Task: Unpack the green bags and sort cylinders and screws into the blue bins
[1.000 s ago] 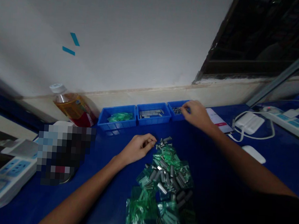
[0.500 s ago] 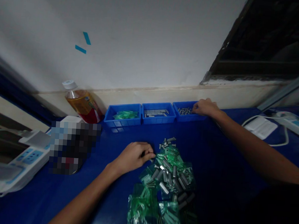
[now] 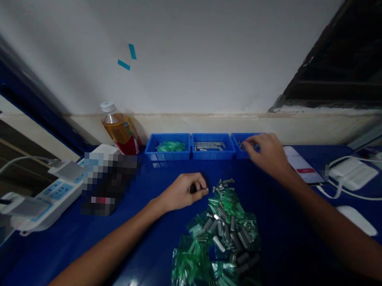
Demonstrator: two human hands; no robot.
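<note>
My left hand (image 3: 185, 192) rests on the blue table (image 3: 139, 226), fingers curled in a pinch on a small metal piece at the near edge of a heap of metal pieces and green plastic bags (image 3: 224, 232). My right hand (image 3: 266, 151) reaches to the rightmost of three small blue trays (image 3: 240, 143) by the wall, fingertips pinched over the small metal parts inside it. The middle tray (image 3: 213, 146) holds grey metal bars. The left tray (image 3: 168, 146) holds green bags.
A drink bottle (image 3: 120, 130) leans on the wall left of the trays. A white power strip (image 3: 39, 202) lies at the left. A phone (image 3: 302, 164), a white charger with cable (image 3: 352, 174) and a white mouse (image 3: 357, 219) lie at the right.
The view has swung left. My right hand stays at the rightmost tray, fingers now pinched over its parts. My left hand has stayed by the heap, still pinching.
</note>
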